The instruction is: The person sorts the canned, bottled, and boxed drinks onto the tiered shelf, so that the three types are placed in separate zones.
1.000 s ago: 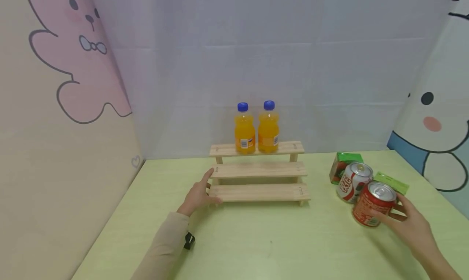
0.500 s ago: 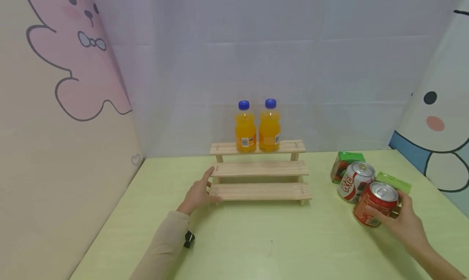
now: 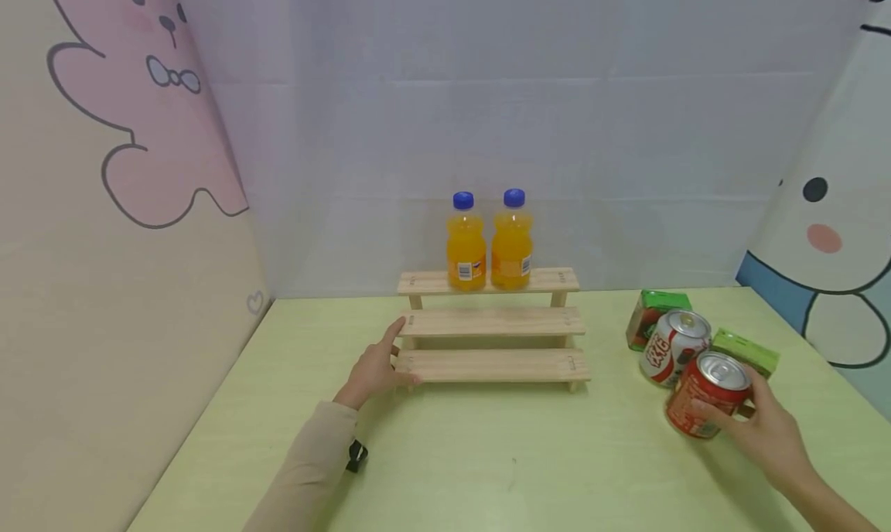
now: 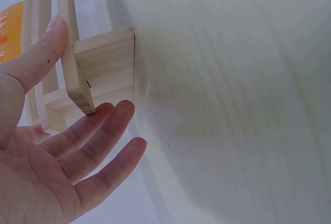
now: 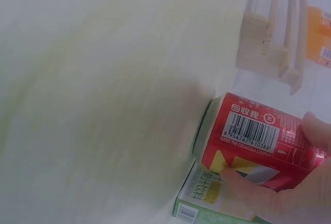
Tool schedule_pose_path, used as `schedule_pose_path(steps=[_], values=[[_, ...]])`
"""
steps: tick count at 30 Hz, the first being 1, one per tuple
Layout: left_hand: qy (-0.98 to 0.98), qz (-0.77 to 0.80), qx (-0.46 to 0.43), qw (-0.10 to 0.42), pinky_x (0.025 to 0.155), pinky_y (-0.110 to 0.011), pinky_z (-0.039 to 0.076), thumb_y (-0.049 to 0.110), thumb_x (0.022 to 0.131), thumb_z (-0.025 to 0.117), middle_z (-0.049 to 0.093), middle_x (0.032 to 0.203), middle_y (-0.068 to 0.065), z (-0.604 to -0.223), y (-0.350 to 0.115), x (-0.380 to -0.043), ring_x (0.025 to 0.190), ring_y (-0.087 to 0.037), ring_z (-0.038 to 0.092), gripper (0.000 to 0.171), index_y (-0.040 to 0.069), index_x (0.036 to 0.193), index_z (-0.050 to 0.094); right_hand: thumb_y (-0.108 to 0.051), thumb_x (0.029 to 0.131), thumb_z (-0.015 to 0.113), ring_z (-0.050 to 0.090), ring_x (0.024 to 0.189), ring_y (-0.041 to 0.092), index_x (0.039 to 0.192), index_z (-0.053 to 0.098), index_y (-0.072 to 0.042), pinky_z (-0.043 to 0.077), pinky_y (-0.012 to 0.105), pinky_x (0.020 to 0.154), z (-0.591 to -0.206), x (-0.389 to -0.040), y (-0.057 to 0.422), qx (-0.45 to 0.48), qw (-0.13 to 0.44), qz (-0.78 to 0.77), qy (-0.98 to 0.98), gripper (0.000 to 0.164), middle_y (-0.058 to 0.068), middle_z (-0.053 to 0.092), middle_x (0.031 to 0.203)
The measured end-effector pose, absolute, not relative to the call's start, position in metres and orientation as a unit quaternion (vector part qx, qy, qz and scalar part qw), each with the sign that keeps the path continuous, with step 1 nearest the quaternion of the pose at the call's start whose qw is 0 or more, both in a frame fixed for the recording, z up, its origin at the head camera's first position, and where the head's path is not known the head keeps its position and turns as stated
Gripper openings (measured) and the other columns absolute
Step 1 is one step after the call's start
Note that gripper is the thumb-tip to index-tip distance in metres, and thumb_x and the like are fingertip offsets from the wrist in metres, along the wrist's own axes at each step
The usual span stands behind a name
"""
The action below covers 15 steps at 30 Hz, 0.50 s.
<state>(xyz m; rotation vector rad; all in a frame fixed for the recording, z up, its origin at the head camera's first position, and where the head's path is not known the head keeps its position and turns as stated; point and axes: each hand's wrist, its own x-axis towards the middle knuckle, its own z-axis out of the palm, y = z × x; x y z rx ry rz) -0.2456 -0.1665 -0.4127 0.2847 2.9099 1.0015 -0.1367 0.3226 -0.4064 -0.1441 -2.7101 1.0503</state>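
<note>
My right hand (image 3: pixel 769 435) grips a red Coca-Cola can (image 3: pixel 706 404), thumb on its near side and fingers round its right. In the right wrist view the can (image 5: pixel 258 136) shows its barcode and pale bottom edge, the thumb and a finger on its wall. At the left end of a three-step wooden rack (image 3: pixel 494 366) is my left hand (image 3: pixel 372 373). Its thumb lies against the lowest plank and its index finger reaches the middle one. From the left wrist, the hand (image 4: pixel 51 167) has its other fingers loosely extended beside the rack's end (image 4: pixel 106 63).
Two orange drink bottles (image 3: pixel 466 246) with blue caps stand on the top step. Behind the red can are a white-and-red can (image 3: pixel 671 350), a green-topped carton (image 3: pixel 643 323) and a light green box (image 3: pixel 752 350). A small black object (image 3: pixel 357 456) shows beside the left sleeve.
The red can has shifted slightly toward the person and left in my right hand, showing more of the light green box. My left hand stays at the rack.
</note>
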Motion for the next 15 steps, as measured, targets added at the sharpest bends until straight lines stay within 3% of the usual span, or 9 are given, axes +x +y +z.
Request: schedule_pose_path(steps=[3,5,7,10,13,15], values=[[0.941,0.326,0.091,0.026,0.057,-0.032,0.043,0.021,0.067,0.082,0.057,0.108,-0.019,-0.4124,-0.1662,-0.2461,0.066,-0.019,0.056,0.101,0.017,0.146,0.020,-0.024,0.079,0.072,0.053,0.085,0.011,0.134,0.026,0.008,0.043,0.022,0.061,-0.4054,-0.1362,0.3225,-0.049,0.121,0.359,-0.924,0.079,0.034,0.048,0.110],[0.940,0.328,0.092,0.025,0.057,-0.033,0.044,0.021,0.067,0.082,0.057,0.108,-0.020,-0.4125,-0.1663,-0.2466,0.066,-0.019,0.056,0.101,0.016,0.146,0.020,-0.024,0.080,0.072,0.053,0.087,0.012,0.135,0.024,0.008,0.042,0.018,0.060,-0.4050,-0.1358,0.3223,-0.048,0.118,0.369,-0.921,0.080,0.034,0.047,0.111],[0.940,0.326,0.095,0.024,0.057,-0.033,0.044,0.021,0.066,0.082,0.058,0.107,-0.020,-0.4131,-0.1666,-0.2468,0.066,-0.019,0.056,0.101,0.015,0.145,0.020,-0.025,0.080,0.072,0.047,0.084,-0.001,0.136,0.024,0.008,0.039,0.013,0.059,-0.4040,-0.1359,0.3217,-0.050,0.115,0.370,-0.921,0.081,0.033,0.047,0.113],[0.941,0.323,0.094,0.023,0.058,-0.033,0.044,0.021,0.066,0.083,0.058,0.106,-0.020,-0.4145,-0.1671,-0.2474,0.066,-0.019,0.056,0.102,0.015,0.145,0.020,-0.026,0.081,0.071,0.052,0.092,0.025,0.138,0.023,0.006,0.041,0.019,0.060,-0.4017,-0.1359,0.3196,-0.051,0.106,0.375,-0.919,0.081,0.035,0.045,0.116],[0.942,0.324,0.088,0.025,0.058,-0.033,0.044,0.021,0.066,0.083,0.058,0.107,-0.019,-0.4151,-0.1672,-0.2478,0.066,-0.019,0.056,0.102,0.016,0.146,0.019,-0.027,0.081,0.071,0.051,0.092,0.022,0.138,0.023,0.005,0.042,0.020,0.061,-0.3984,-0.1364,0.3173,-0.052,0.104,0.377,-0.919,0.081,0.035,0.044,0.118],[0.941,0.325,0.088,0.023,0.058,-0.033,0.044,0.021,0.066,0.083,0.058,0.107,-0.019,-0.4147,-0.1673,-0.2482,0.066,-0.019,0.056,0.102,0.016,0.146,0.019,-0.026,0.081,0.071,0.049,0.090,0.006,0.138,0.024,0.004,0.041,0.017,0.061,-0.3965,-0.1368,0.3162,-0.046,0.111,0.382,-0.916,0.080,0.035,0.044,0.118]])
